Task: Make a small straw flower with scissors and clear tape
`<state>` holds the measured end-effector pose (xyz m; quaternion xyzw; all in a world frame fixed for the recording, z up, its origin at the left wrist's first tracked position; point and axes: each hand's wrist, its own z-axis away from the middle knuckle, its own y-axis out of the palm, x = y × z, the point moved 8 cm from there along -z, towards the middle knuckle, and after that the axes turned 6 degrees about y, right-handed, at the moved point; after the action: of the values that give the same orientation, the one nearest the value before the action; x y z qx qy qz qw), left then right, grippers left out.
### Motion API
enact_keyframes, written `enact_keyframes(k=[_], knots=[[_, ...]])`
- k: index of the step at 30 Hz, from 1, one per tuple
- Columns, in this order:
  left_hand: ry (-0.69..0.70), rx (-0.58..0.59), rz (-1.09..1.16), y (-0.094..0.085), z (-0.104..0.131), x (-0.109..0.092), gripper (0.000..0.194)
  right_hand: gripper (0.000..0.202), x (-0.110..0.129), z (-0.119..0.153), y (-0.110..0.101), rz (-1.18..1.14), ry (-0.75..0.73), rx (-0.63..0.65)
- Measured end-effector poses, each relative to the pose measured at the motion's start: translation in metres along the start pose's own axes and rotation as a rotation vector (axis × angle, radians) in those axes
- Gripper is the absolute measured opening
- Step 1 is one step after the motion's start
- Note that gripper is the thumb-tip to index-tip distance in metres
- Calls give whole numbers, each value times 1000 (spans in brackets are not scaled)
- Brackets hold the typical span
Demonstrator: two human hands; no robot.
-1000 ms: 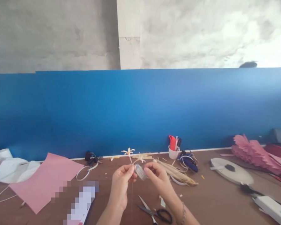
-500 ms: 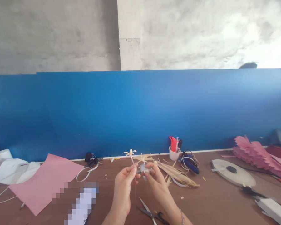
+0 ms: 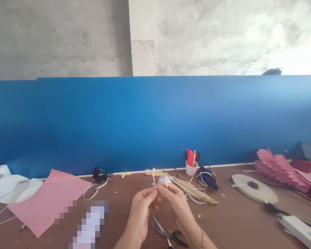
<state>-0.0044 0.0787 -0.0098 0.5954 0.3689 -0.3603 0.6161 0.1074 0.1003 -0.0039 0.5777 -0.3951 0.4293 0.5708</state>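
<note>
My left hand (image 3: 142, 209) is closed in a pinch on the thin stem of a small pale artificial flower (image 3: 153, 172), which stands upright above the fingertips. Right beside it, the fingertips of my right hand (image 3: 176, 204) are pressed together at the stem; what they pinch is too small to make out. A shiny whitish roll or wad (image 3: 165, 179) shows just behind my right fingers, and I cannot tell whether they hold it. Below the hands a thin strand hangs down. Scissors (image 3: 163, 231) with dark handles lie partly open on the brown table beneath my hands.
Dried straw-coloured strips (image 3: 194, 191) lie behind my right hand. A white cup (image 3: 191, 168) holds pens and a red tool. Pink paper (image 3: 48, 204) lies left; an oval whitish board (image 3: 255, 188), a white device (image 3: 300, 230) and pleated pink paper (image 3: 280, 169) lie right. A blue partition (image 3: 145, 121) stands behind.
My right hand has come in to the left, so its fingertips now meet my left ones at the stem. The flower has shifted slightly right and its bloom has turned. The view has moved a little.
</note>
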Motion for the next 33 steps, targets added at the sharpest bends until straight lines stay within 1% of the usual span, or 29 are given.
enact_keyframes(k=[3,6,10,14,17,20,24,27,30,33], knots=[[12,-5,11,0,0,1,27,23,5,1,-2,42,-23,-43],[24,-54,29,-3,0,2,25,22,12,4,-6,45,-54,-97],[35,-141,69,-8,1,0,24,19,18,4,-13,-52,-68,-125],[26,-175,98,-9,2,-2,23,16,24,1,-17,-195,-66,-98],[14,-175,100,-9,1,-1,23,17,27,0,-18,-260,-49,-92],[1,-166,105,-8,2,2,21,17,26,2,-16,-260,-48,-94],[-20,-157,113,-6,4,3,20,19,17,6,-10,-186,-24,-88],[-32,-118,113,-3,6,2,23,21,11,8,-6,-119,-27,-91],[-32,-81,111,-1,6,2,26,20,10,8,-5,-64,-49,-89],[-33,-68,102,-1,6,4,27,20,11,8,-4,-55,-72,-84]])
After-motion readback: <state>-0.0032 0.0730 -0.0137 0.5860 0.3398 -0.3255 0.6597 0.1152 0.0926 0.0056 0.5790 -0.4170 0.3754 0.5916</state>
